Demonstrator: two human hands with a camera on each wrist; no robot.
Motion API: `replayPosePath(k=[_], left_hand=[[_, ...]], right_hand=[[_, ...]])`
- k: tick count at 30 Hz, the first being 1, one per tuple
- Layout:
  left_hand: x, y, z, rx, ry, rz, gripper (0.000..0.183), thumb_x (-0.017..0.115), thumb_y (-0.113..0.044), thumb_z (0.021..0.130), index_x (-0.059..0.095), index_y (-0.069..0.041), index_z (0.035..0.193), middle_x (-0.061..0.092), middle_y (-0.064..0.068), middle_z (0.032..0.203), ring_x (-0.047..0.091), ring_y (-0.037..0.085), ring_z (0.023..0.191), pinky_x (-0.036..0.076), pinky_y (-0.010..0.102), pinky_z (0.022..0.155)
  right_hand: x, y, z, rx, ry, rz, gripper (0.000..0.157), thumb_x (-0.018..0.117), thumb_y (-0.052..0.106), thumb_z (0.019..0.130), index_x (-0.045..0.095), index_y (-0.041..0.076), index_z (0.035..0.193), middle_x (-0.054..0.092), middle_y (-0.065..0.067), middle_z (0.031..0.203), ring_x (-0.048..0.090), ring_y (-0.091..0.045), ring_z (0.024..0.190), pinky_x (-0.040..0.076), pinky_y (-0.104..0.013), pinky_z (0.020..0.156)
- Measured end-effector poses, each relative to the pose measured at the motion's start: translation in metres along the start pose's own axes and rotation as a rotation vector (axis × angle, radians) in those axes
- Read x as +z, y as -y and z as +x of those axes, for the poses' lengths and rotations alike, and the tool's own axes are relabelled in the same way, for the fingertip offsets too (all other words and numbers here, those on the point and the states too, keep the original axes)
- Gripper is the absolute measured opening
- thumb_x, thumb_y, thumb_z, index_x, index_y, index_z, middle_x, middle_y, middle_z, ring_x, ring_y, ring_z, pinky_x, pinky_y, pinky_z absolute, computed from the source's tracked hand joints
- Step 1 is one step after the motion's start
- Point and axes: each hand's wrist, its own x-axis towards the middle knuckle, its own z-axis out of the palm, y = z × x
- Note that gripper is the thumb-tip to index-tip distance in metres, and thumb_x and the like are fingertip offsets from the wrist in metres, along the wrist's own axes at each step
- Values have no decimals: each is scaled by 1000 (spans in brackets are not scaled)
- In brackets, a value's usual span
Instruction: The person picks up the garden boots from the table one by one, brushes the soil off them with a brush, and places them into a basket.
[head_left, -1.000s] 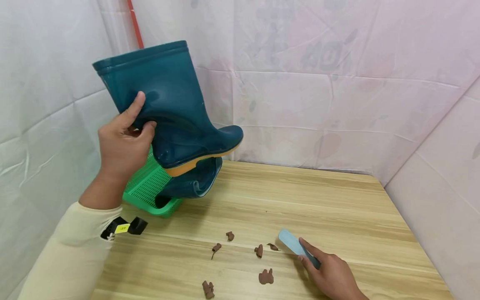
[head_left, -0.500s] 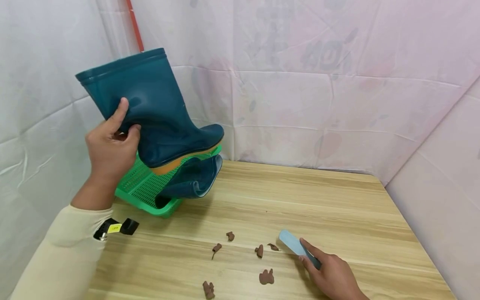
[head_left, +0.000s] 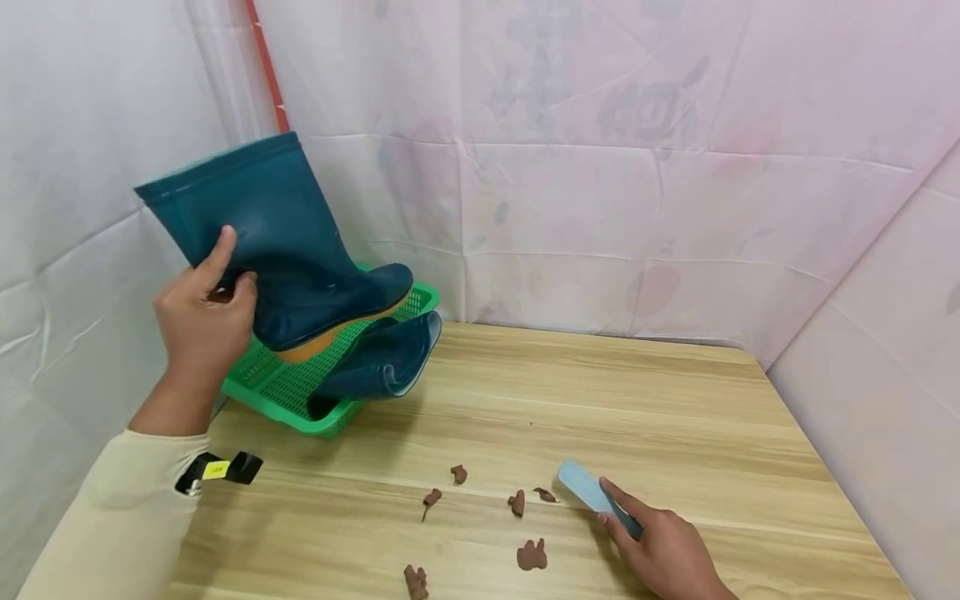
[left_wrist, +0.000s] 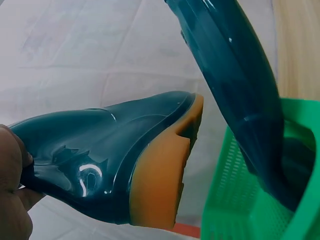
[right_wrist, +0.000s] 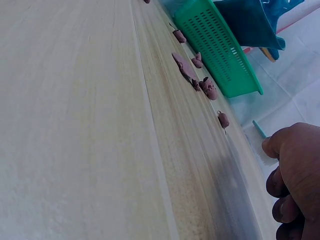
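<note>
A dark teal rubber boot point(head_left: 262, 242) with an orange sole hangs tilted over the green basket point(head_left: 300, 421). My left hand point(head_left: 206, 321) grips it by the back of the shaft, thumb pressed on its side. The left wrist view shows the boot's heel point(left_wrist: 157, 180) facing the basket. A second teal boot point(head_left: 375, 362) lies in the basket, its opening sticking out over the rim. At the right, my right hand point(head_left: 663, 542) holds a light blue brush point(head_left: 588, 487) low over the table; pale bristles show under it in the right wrist view.
Several brown clumps point(head_left: 532, 554) lie scattered on the wooden table point(head_left: 637, 400) between the basket and the brush. White cloth walls point(head_left: 555, 208) enclose the back and both sides. A red strip point(head_left: 266, 71) runs down the back left corner.
My left hand has carried the boot left and downward, closer over the basket, uncovering more of the basket's far rim. The right hand and brush have stayed in place.
</note>
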Motion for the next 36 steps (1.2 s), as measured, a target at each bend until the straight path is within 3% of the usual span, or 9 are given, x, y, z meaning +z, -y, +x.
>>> replayPosePath(k=[4,16,23,33,36], left_hand=[[-3,9,-5,-30,0,25,46,69,12,87,68,-9,129,42,16,57,34,-13,61,34,12,67],[-7,40,-21,-15,18,127,43,71,10,87,70,-7,126,38,13,53,28,-10,60,28,16,64],[-7,54,-33,-48,0,165,42,71,7,88,70,-8,127,40,15,55,30,-14,63,31,16,63],[-5,61,-48,-63,17,205,42,69,0,93,65,-12,133,47,22,59,30,-5,60,32,28,58],[-3,64,-53,-56,14,213,42,69,1,93,64,-11,133,48,22,59,28,-7,60,30,30,57]], right_hand=[[0,-1,-1,-2,-2,1,53,70,44,97,61,24,146,38,11,48,19,-5,47,23,-24,48],[2,-3,-1,-33,-37,-23,52,70,43,97,63,23,144,36,12,47,21,-5,47,24,-25,48],[1,-3,-1,-15,-26,-22,52,71,42,97,62,23,144,34,12,47,19,-5,47,23,-25,48],[1,-2,-1,-8,-25,-24,53,72,43,96,63,24,144,33,11,47,20,-6,48,24,-25,49],[1,-2,-1,-12,-29,-20,53,72,44,95,63,24,144,33,11,48,21,-6,48,23,-25,48]])
